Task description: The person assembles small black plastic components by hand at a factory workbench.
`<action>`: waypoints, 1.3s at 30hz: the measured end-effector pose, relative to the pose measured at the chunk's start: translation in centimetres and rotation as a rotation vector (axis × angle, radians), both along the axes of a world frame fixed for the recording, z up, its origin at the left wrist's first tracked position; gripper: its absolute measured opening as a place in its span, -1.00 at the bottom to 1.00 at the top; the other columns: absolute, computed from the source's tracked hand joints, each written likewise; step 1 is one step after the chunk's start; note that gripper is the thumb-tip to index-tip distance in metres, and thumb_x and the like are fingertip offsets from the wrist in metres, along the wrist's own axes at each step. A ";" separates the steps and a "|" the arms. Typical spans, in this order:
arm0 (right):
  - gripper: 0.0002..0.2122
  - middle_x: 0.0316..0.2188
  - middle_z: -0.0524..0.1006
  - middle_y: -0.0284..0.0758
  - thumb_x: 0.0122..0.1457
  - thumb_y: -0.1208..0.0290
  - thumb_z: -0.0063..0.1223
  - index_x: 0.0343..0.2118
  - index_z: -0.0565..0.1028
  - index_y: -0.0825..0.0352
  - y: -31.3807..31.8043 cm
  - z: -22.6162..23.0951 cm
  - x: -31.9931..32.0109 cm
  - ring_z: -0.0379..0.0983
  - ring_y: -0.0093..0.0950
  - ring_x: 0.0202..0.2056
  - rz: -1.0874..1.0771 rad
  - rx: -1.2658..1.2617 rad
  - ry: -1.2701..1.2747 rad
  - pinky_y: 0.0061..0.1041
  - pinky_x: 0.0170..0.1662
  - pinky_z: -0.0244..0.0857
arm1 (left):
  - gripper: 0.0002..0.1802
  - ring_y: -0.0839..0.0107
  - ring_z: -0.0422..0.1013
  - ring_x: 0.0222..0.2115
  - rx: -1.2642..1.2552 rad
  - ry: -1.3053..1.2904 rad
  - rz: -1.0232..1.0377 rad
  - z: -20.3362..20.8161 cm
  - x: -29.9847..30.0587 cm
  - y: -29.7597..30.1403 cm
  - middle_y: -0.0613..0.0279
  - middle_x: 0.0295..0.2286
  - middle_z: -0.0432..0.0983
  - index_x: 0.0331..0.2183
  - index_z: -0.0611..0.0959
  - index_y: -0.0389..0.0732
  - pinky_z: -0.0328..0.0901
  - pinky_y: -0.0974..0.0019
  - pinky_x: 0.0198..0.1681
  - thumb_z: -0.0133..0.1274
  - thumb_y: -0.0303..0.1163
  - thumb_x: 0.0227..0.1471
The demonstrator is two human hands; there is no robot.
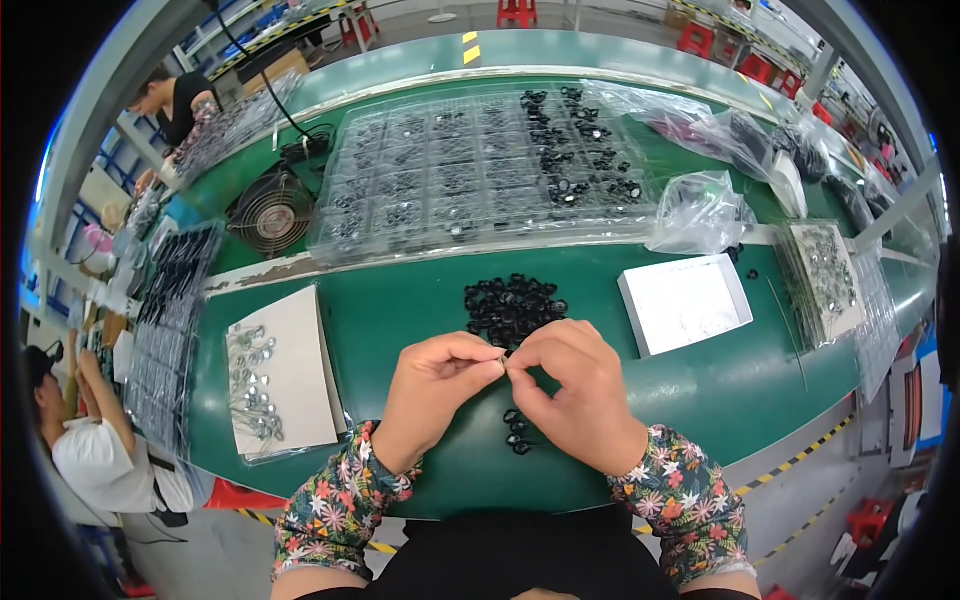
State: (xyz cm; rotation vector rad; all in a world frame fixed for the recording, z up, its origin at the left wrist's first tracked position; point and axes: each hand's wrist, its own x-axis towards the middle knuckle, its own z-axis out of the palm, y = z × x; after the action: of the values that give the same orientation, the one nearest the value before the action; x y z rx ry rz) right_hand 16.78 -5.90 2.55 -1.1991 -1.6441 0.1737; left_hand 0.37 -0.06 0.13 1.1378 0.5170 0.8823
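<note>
My left hand [432, 395] and my right hand [572, 385] meet above the green table [400, 310], fingertips pinched together on a small part [506, 363] that is too small to make out. Just beyond the fingers lies a pile of small black ring-shaped parts [512, 305]. A few black parts [518, 432] lie on the table between my wrists. Both forearms wear flowered sleeves.
A white card with shiny metal pieces [262, 385] lies at the left, a shallow white box [685, 303] at the right. Clear compartment trays [480, 165] span the back, with a small fan [272, 212] and plastic bags [700, 205]. Other people work at the far left.
</note>
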 end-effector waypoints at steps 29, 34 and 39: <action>-0.92 -0.39 0.49 -0.19 -0.01 0.61 0.06 -0.42 0.47 0.35 -0.7 2.0 8.2 0.42 -0.21 -0.30 -0.570 -0.119 -0.387 -0.31 -0.25 0.28 | -0.76 0.37 0.49 -0.24 -0.413 0.097 -0.090 1.3 -0.9 0.6 0.04 -0.20 0.54 -0.16 0.57 -0.31 0.37 0.38 -0.25 -0.05 -0.40 0.18; -0.74 -0.21 0.46 -0.33 -0.14 0.50 0.25 -0.32 0.50 0.24 -0.2 1.7 2.6 0.39 -0.29 -0.11 -0.068 0.045 -0.267 -0.19 0.03 0.19 | -0.69 0.39 0.45 -0.15 -0.430 0.029 -0.162 1.0 -1.1 0.5 0.08 -0.14 0.51 -0.09 0.54 -0.36 0.35 0.42 -0.17 -0.04 -0.39 0.18; -0.79 -0.28 0.48 -0.38 -0.09 0.48 0.22 -0.34 0.50 0.23 0.1 0.3 1.1 0.40 -0.34 -0.11 -0.065 0.058 -0.257 -0.15 0.11 0.09 | -0.69 0.40 0.43 -0.13 -0.454 -0.106 -0.229 0.7 -1.0 0.3 0.13 -0.15 0.50 -0.08 0.53 -0.38 0.33 0.40 -0.14 -0.08 -0.42 0.19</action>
State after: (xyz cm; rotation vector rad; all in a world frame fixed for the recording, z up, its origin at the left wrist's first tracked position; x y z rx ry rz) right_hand 17.84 -5.76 2.85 -1.2688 -1.8151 -0.0717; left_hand -0.65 0.20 0.84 0.7137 0.4596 0.5830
